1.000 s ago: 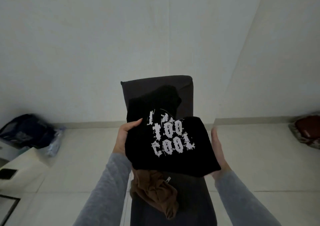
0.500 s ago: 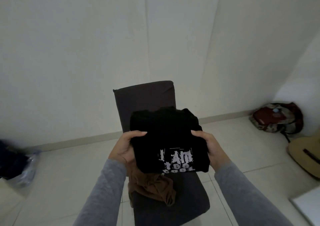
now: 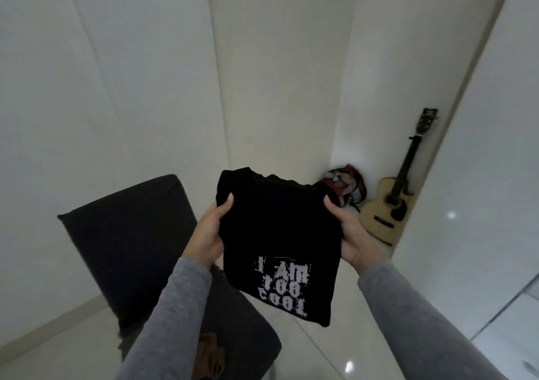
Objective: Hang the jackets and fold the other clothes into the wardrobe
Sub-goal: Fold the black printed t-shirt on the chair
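A folded black T-shirt (image 3: 277,234) with white lettering hangs in the air between both my hands, in front of me. My left hand (image 3: 208,234) grips its left edge, thumb on top. On the right edge my right hand (image 3: 350,234) holds it the same way. Both arms wear grey sleeves. A brown garment (image 3: 208,356) lies crumpled on the seat of the dark chair (image 3: 125,248) below my left arm, partly hidden by the sleeve.
An acoustic guitar (image 3: 390,204) leans in the right corner beside a red bag (image 3: 347,181) on the floor. Pale walls stand ahead. The tiled floor (image 3: 326,350) runs under the chair and to the right.
I have turned to the right with the folded T-shirt held in both hands. The chair slid to the left of the view and the guitar corner came into sight.
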A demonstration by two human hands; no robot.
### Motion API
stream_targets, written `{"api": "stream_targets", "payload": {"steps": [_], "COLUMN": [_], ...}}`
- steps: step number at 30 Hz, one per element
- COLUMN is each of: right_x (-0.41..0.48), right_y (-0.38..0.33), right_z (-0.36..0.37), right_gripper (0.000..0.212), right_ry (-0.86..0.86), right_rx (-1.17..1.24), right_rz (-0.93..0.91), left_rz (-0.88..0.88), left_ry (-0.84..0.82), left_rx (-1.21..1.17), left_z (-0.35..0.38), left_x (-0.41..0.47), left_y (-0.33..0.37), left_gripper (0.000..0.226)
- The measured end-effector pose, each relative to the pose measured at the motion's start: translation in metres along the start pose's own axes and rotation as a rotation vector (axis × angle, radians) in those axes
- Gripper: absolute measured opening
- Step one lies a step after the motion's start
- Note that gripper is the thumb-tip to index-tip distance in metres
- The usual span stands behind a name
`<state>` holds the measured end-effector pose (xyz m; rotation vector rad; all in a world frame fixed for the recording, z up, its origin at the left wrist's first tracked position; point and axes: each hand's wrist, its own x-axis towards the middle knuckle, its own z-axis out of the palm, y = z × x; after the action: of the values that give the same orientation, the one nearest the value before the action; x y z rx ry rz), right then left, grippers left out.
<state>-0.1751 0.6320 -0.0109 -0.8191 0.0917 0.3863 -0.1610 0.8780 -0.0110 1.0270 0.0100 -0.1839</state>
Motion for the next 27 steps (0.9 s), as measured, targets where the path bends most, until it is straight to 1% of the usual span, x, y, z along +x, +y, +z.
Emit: {"api": "stream_targets", "payload": {"steps": [2, 4, 6, 7, 8, 9, 10, 11, 12, 14, 15, 17, 19, 20, 24, 27], "right_x": [-0.022, -0.045, -0.077, -0.090, -0.105, -0.134, -0.140, -0.152, -0.180, -0.212, -0.242, -0.273, -0.326, -0.347, -0.448, -0.527], "right_y": [-0.019, -0.041, -0.070, -0.081, -0.092, -0.112, -0.116, -0.126, -0.142, -0.163, -0.180, -0.200, -0.224, -0.233, -0.264, -0.282], "right_z": [-0.016, -0.033, -0.057, -0.068, -0.077, -0.099, -0.101, -0.109, -0.126, -0.146, -0.164, -0.182, -0.214, -0.226, -0.275, -0.313], "right_gripper": [0.041, 0.041, 0.056, 0.060, 0.056, 0.047, 0.042, 0.040, 0.042, 0.044, 0.043, 0.040, 0.040, 0.040, 0.031, 0.021], "right_ry": [-0.010, -0.012, 0.014, 0.042, 0.066, 0.108, 0.121, 0.150, 0.183, 0.233, 0.292, 0.395, 0.539, 0.603, 0.861, 1.061], "right_rx": [0.046, 0.023, 0.013, 0.006, -0.008, -0.027, -0.048, -0.068, -0.084, -0.106, -0.119, -0.168, -0.276, -0.334, -0.512, -0.568], "right_rz": [-0.047, -0.091, -0.157, -0.185, -0.220, -0.285, -0.302, -0.326, -0.388, -0.484, -0.553, -0.661, -0.790, -0.825, -0.836, -0.890], "left_rz": [-0.012, -0.043, -0.083, -0.093, -0.101, -0.118, -0.108, -0.096, -0.089, -0.062, -0.058, -0.059, -0.073, -0.067, -0.058, -0.062], "left_ry": [-0.052, -0.121, -0.211, -0.250, -0.284, -0.337, -0.346, -0.377, -0.413, -0.468, -0.514, -0.567, -0.646, -0.668, -0.788, -0.906], "left_rx": [-0.022, -0.060, -0.078, -0.069, -0.052, -0.016, 0.012, 0.046, 0.091, 0.151, 0.167, 0.197, 0.214, 0.215, 0.194, 0.190], "left_z": [0.029, 0.062, 0.108, 0.129, 0.149, 0.188, 0.195, 0.211, 0.244, 0.284, 0.320, 0.359, 0.417, 0.439, 0.540, 0.620], "left_x": [0.007, 0.013, 0.016, 0.016, 0.015, 0.012, 0.013, 0.013, 0.009, 0.004, -0.001, -0.006, -0.015, -0.018, -0.045, -0.073], "left_y": [-0.009, -0.016, -0.028, -0.031, -0.036, -0.050, -0.051, -0.059, -0.074, -0.094, -0.113, -0.131, -0.164, -0.177, -0.244, -0.295], "left_gripper": [0.036, 0.038, 0.036, 0.033, 0.030, 0.029, 0.028, 0.030, 0.032, 0.037, 0.037, 0.038, 0.040, 0.040, 0.036, 0.034]}}
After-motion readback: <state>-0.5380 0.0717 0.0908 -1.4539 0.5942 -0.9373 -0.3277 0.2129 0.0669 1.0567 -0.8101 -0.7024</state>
